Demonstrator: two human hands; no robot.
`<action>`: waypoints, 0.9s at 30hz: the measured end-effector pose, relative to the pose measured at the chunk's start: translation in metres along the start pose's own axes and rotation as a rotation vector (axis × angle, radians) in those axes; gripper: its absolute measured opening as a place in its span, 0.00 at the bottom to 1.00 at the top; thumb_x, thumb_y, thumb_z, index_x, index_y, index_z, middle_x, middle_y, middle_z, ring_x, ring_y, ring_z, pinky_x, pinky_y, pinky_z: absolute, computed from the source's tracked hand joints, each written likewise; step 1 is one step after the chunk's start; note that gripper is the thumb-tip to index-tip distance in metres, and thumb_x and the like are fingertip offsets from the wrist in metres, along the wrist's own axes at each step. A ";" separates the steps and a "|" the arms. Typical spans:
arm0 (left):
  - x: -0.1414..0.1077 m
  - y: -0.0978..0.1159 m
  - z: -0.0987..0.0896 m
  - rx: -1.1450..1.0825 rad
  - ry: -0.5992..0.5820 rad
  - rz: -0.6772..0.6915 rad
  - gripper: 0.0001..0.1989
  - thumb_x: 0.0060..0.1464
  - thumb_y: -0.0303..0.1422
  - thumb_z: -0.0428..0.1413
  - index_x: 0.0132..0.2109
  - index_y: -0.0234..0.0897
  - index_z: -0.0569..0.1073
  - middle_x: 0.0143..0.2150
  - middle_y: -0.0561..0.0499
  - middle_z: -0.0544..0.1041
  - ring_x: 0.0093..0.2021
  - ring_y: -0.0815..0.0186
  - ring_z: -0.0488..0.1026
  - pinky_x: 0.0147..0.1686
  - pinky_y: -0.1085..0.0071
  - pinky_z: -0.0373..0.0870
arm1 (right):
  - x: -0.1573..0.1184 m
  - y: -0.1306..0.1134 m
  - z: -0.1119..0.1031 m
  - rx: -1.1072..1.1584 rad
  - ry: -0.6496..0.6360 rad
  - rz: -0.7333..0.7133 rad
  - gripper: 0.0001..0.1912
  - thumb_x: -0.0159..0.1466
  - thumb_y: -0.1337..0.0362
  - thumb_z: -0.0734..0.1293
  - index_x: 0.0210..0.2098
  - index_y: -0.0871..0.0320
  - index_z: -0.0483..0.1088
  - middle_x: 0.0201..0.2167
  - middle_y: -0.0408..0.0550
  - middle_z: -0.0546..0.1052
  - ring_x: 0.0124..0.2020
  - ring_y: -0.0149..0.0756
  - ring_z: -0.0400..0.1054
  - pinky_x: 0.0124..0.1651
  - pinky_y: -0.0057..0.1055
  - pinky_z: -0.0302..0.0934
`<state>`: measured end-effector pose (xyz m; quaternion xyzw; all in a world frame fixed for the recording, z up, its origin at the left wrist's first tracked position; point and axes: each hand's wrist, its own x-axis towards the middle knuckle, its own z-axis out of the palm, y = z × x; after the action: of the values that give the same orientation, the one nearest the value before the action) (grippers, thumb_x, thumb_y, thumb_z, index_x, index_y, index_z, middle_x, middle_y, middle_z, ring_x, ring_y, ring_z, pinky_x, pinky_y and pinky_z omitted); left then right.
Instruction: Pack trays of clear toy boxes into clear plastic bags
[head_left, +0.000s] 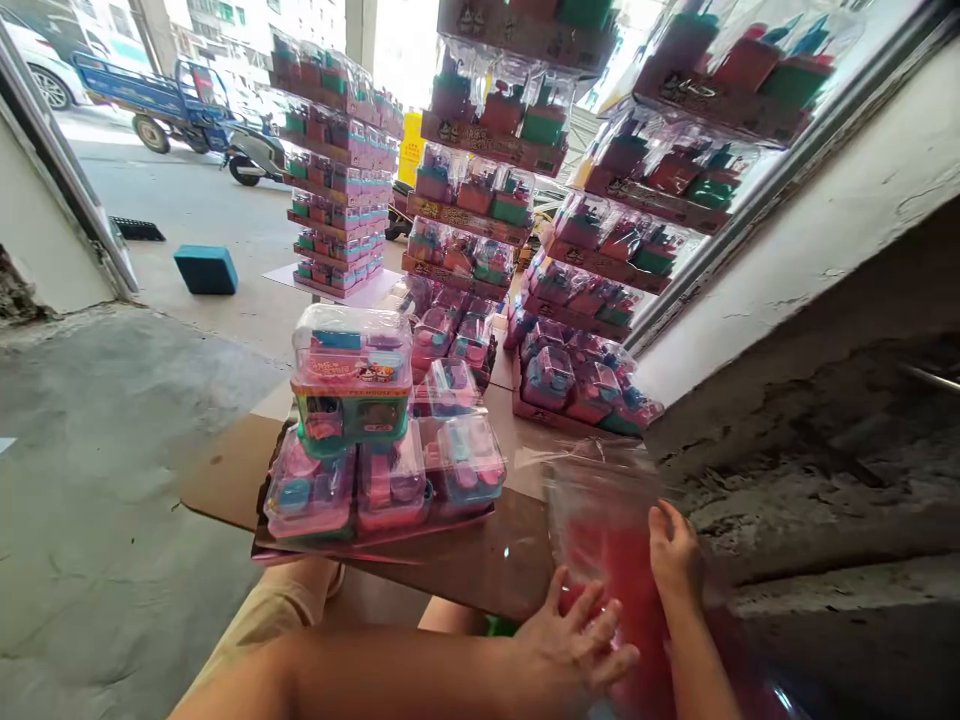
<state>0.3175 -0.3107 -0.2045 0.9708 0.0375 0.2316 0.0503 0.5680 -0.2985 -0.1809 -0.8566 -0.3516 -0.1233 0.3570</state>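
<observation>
At the lower right, a clear plastic bag (611, 540) with something red inside is blurred by motion. My left hand (574, 640) lies against the bag's near side, its fingers spread. On the bag's right edge is my right hand (675, 555), thumb and fingers bent; whether it pinches the plastic is unclear. Left of the bag, a cardboard tray (375, 545) holds several clear-lidded toy boxes (394, 475) on a brown board (480, 550). One box with a green base (352, 380) sits on top of them.
Tall stacks of trays with toy boxes (480, 195) stand behind, with more on the right (660, 170). A rough wall (810, 270) bounds the right side. A blue block (206, 270) lies on the floor. Outside are a blue cart (142, 85) and a scooter (259, 155).
</observation>
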 end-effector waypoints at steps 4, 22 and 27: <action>0.007 -0.004 0.014 -0.079 -0.048 -0.060 0.29 0.56 0.50 0.45 0.61 0.41 0.59 0.64 0.37 0.55 0.63 0.41 0.50 0.53 0.39 0.50 | -0.021 0.020 -0.044 -0.044 0.133 0.077 0.34 0.56 0.45 0.50 0.45 0.64 0.69 0.42 0.62 0.71 0.43 0.49 0.65 0.45 0.43 0.58; 0.019 -0.059 -0.016 -0.202 -0.151 -0.373 0.36 0.54 0.39 0.53 0.65 0.38 0.47 0.66 0.36 0.51 0.65 0.46 0.47 0.58 0.45 0.49 | -0.089 0.022 -0.032 -0.144 0.169 0.260 0.35 0.58 0.45 0.51 0.50 0.67 0.64 0.48 0.75 0.64 0.52 0.65 0.56 0.48 0.61 0.49; 0.012 -0.047 -0.009 -0.279 -0.086 -0.382 0.39 0.53 0.47 0.52 0.65 0.37 0.46 0.67 0.36 0.48 0.65 0.52 0.49 0.59 0.54 0.51 | -0.019 0.016 -0.049 -0.008 0.078 -0.020 0.44 0.54 0.38 0.51 0.53 0.71 0.58 0.56 0.72 0.59 0.60 0.55 0.49 0.58 0.50 0.46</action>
<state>0.3217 -0.2619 -0.1964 0.9387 0.1858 0.1795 0.2281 0.5674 -0.3509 -0.1631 -0.8490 -0.3454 -0.1617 0.3658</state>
